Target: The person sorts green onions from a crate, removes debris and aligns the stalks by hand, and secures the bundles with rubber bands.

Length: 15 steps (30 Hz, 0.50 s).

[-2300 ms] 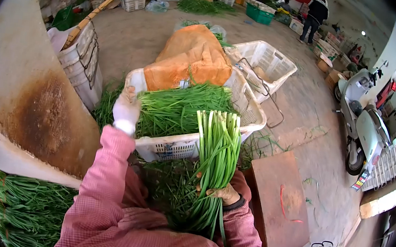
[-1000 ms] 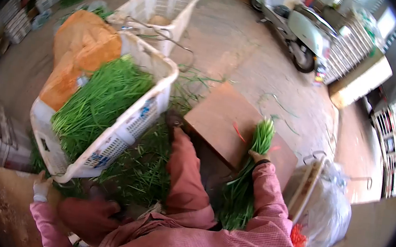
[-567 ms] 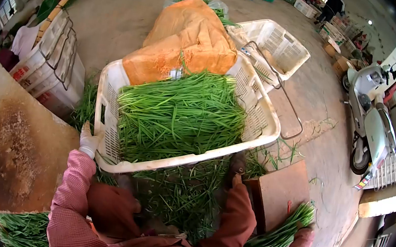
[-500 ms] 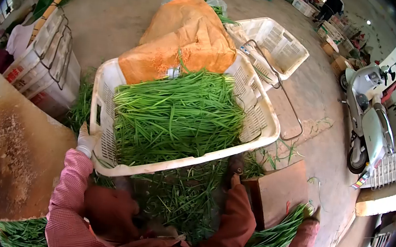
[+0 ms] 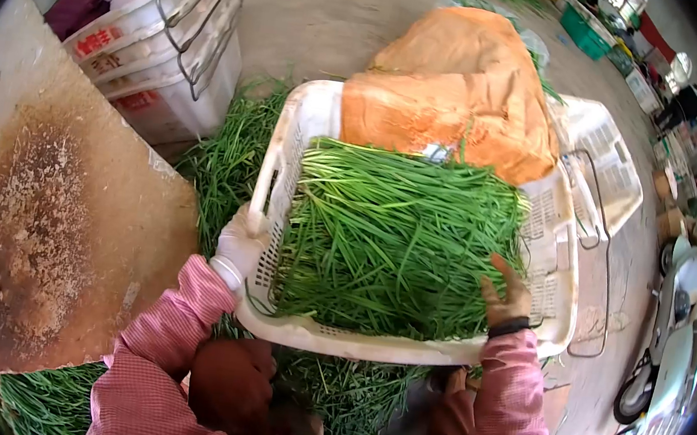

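Observation:
In front of me a white plastic crate (image 5: pixel 402 349) holds a thick layer of green leafy stalks (image 5: pixel 389 239). My left hand (image 5: pixel 243 242), in a white glove, grips the crate's left rim near the front corner. Over the right part of the stalks is my right hand (image 5: pixel 509 294), bare, with a dark band at the wrist. Its fingers are spread and nothing is in them. Orange cloth (image 5: pixel 466 93) hangs over the far side of the crate.
Stacked white crates (image 5: pixel 168 68) stand at the left behind a stained slab (image 5: pixel 46 235). Another white crate (image 5: pixel 608 165) with a metal hook is at the right. Loose greens (image 5: pixel 241 141) lie on the floor. Far right are a scooter (image 5: pixel 678 341) and a person (image 5: pixel 679 107).
My right hand has let go of the bundle at the lower right and moved over the crate. The view has turned, so the crate appears further right. My left hand remains on its rim.

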Each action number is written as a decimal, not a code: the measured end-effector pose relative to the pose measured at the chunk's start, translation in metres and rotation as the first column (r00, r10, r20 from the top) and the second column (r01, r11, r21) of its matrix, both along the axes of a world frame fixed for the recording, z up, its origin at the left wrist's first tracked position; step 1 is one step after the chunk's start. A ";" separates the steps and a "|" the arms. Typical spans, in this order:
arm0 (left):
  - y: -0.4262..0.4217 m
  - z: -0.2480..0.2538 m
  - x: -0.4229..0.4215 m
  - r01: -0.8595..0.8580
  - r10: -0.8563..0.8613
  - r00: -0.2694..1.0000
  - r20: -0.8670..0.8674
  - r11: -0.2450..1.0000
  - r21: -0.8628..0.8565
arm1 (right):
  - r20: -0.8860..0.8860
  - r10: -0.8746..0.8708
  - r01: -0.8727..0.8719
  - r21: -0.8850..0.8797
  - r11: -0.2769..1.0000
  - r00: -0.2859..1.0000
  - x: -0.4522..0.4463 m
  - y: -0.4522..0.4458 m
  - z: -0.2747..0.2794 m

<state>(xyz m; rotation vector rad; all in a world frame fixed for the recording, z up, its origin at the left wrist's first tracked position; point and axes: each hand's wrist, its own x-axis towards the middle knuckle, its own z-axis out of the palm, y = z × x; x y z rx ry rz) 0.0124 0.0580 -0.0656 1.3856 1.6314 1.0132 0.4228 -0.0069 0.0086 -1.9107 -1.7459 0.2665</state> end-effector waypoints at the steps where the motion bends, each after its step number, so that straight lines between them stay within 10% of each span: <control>1: 0.000 0.001 -0.001 0.023 -0.023 1.000 0.006 0.999 -0.030 | 0.005 0.080 -0.080 -0.006 0.997 0.997 -0.025 0.021 0.003; 10: -0.002 0.024 0.004 0.065 -0.064 0.986 0.152 0.998 -0.001 | 0.134 0.530 -0.483 -0.271 0.832 0.838 -0.220 0.156 -0.076; 12: -0.003 0.026 0.003 0.074 -0.070 0.991 0.117 0.997 -0.030 | 0.351 0.403 -0.063 -0.684 0.727 0.846 -0.246 0.174 -0.088; 15: -0.002 0.022 0.001 0.081 -0.075 0.990 0.123 0.996 -0.041 | 0.321 0.408 -0.086 -0.688 0.721 0.855 -0.236 0.178 -0.109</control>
